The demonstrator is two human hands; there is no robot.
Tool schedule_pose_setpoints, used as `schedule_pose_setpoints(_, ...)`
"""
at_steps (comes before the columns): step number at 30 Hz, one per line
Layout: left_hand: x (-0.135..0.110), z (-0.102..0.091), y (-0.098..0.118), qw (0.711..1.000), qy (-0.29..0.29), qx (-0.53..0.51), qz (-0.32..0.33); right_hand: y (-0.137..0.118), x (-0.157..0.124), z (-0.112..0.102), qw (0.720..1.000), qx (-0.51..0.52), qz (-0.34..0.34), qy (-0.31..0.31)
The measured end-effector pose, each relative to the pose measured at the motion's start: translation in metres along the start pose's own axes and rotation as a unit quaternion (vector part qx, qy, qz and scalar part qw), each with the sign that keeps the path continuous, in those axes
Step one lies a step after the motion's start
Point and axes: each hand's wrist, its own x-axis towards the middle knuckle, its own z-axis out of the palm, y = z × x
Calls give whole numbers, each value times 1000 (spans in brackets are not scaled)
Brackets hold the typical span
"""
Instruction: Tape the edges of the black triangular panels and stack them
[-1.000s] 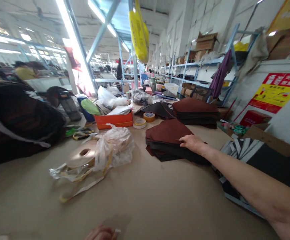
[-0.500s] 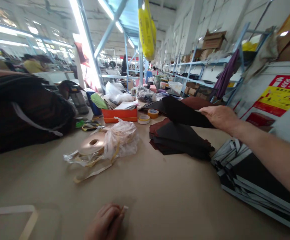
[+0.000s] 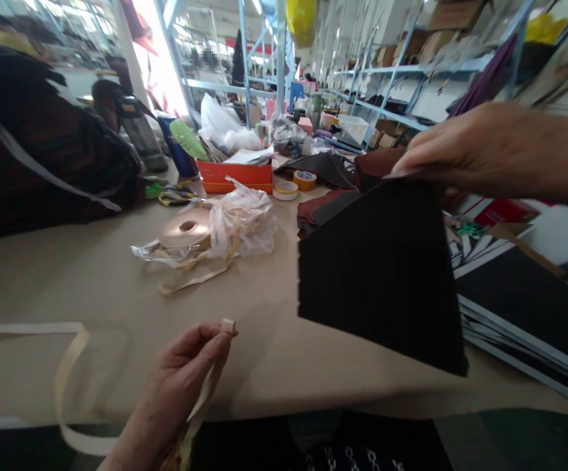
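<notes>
- Brown surface point(image 3: 268, 360), one, across the frame's middle; blue shelving point(image 3: 401, 69) at upper right.
- Left hand point(image 3: 185, 373), one, lower left of centre: thumb and fingers pinching one pale strip point(image 3: 228, 326) near its end.
- Right hand point(image 3: 474, 149), one, upper right: pinching one black panel point(image 3: 382, 268) along its top edge; panel hanging right of centre.
- Tape rolls point(image 3: 305, 186), two, upper centre, beside one orange box point(image 3: 234, 174).
- Spool point(image 3: 172, 229), one, left of centre.

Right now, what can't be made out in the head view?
In the head view:
Black sheet in the right hand: its back faces away.
Dark stack: partly covered by that sheet.
Pale strip beside the left hand: runs past the left edge.
Yellow bag: top cut off by the upper edge.
</notes>
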Motion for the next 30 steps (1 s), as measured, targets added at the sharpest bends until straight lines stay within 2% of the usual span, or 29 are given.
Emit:
schedule_pose_setpoints(1, -2, 0, -4, 999, 7, -32, -28, -8, 7, 27, 980, -139, -118, -81)
schedule_pose_setpoints(2, -5, 0, -8, 997, 11, -60, -53, -15, 13, 57, 941, -226, -210, -135)
schedule_pose_setpoints(3, -7, -1, -12, 994, 13, -79, -73, -19, 18, 87, 911, -262, -279, -156)
schedule_pose_setpoints(5, -12, -1, -16, 993, 8, -79, -89, -22, 24, 146, 876, -272, -354, -181)
schedule_pose_setpoints(7, -16, -1, -14, 996, -9, -32, -79, -21, 21, 192, 878, -236, -378, -174)
schedule_pose_setpoints(9, -18, -2, -11, 998, -35, 41, -41, -17, 8, 220, 905, -196, -350, -145)
schedule_pose_setpoints(12, -18, -2, -7, 978, -88, 181, 58, 2, -27, 231, 946, -165, -251, -121)
schedule_pose_setpoints(15, -16, 2, -9, 925, -157, 313, 147, 42, -71, 222, 973, -161, -100, -135)
schedule_pose_setpoints(17, -15, 9, -12, 888, -209, 364, 188, 69, -98, 217, 976, -168, 21, -140)
schedule_pose_setpoints(19, -14, 16, -15, 859, -243, 393, 220, 85, -117, 216, 971, -161, 104, -146)
schedule_pose_setpoints(21, -13, 23, -17, 843, -248, 412, 242, 90, -126, 219, 969, -142, 140, -144)
schedule_pose_setpoints(24, -12, 27, -18, 835, -244, 428, 246, 85, -123, 227, 972, -109, 150, -145)
schedule_pose_setpoints(28, -16, 34, -13, 840, -246, 426, 227, 91, -102, 230, 969, -15, 138, -204)
schedule_pose_setpoints(30, -20, 41, -9, 853, -259, 409, 198, 101, -91, 224, 971, -10, 133, -199)
